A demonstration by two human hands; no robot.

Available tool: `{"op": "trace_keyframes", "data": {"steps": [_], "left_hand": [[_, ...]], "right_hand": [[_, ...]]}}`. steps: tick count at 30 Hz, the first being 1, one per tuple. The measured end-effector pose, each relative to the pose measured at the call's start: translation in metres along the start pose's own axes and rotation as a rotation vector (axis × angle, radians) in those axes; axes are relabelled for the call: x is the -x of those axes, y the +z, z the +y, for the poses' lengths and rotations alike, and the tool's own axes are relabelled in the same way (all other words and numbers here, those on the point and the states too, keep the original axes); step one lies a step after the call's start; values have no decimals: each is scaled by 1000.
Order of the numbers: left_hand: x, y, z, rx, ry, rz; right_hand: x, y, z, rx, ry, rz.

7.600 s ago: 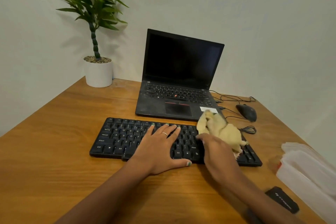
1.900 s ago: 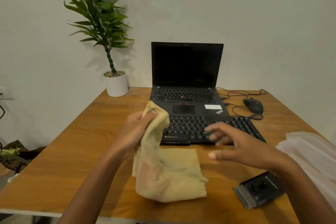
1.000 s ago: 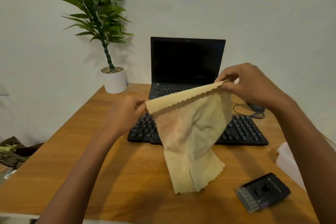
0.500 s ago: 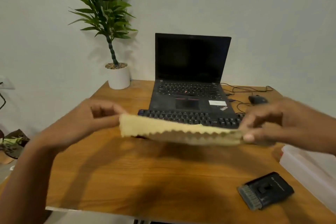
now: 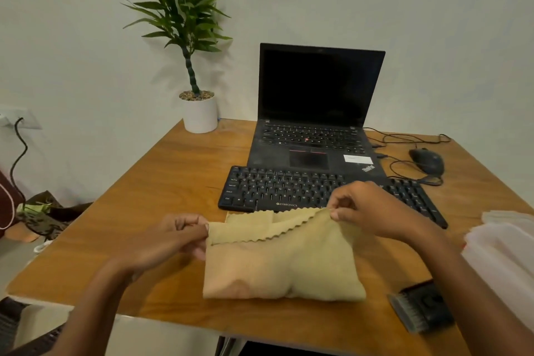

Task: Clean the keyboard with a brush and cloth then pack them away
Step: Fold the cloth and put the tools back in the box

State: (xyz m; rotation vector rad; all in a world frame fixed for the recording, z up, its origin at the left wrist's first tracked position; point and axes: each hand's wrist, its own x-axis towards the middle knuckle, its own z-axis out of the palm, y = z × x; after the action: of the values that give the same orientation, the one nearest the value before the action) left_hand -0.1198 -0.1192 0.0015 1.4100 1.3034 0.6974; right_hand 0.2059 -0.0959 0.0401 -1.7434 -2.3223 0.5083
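Head view shows both hands low in the middle of the frame, working one yellow cloth [image 5: 283,263]. The left hand [image 5: 170,240] pinches the cloth's left upper corner between thumb and curled fingers, at the lower left of centre. The right hand [image 5: 372,211] pinches the opposite corner of the same scalloped edge, a little higher and right of centre, fingers curled round the fabric. Between them the cloth is doubled over: its lower fold rests on the wooden table [image 5: 144,196], and the zigzag top edge runs slightly uphill from the left hand to the right, with a second layer showing just behind it.

Just beyond the cloth, across the middle of the frame, lies the black keyboard [image 5: 277,188], its right end partly hidden by the right hand. Its front edge is very near the cloth's far layer; whether they touch I cannot tell. Behind it stands an open laptop [image 5: 318,113] with a dark screen.

At the lower right, beside the right forearm, the black brush [image 5: 419,309] lies on the table, bristles toward the frame's lower left. A pale plastic container [image 5: 502,248] sits at the right edge. A wired mouse [image 5: 426,160] is at the upper right of the table, and a potted plant [image 5: 199,113] stands at the far left corner, near the wall.
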Motion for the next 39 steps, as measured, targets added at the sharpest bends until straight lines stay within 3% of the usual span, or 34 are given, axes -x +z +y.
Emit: {"op": "trace_keyframes", "data": {"steps": [3,9,13,15,17,19,26,29,35,39], "left_hand": [[-14,8,-10,4,-62,78],[-29,19,-21,-308,-87,332],[-11,18,-26,-483,122,468],[4,15,-26,-494,241,316],[14,18,-26,-555,223,71],[16,21,-34,-663,191,-69],[7,28,-42,-683,237,115],[7,21,-28,-527,250,176],[3,32,37,-64,508,417],[-6,41,67,266,489,585]], "right_hand": [[-22,14,2,111,36,103],[-35,37,6,281,124,174],[-3,29,1,250,111,243],[19,25,-2,162,43,170],[40,25,-7,78,-17,-28],[52,34,-10,100,-31,-170],[56,52,-1,158,-47,-51],[56,35,0,1,-34,55],[54,-8,-9,-450,-154,441],[49,-26,-18,-766,-99,574]]}}
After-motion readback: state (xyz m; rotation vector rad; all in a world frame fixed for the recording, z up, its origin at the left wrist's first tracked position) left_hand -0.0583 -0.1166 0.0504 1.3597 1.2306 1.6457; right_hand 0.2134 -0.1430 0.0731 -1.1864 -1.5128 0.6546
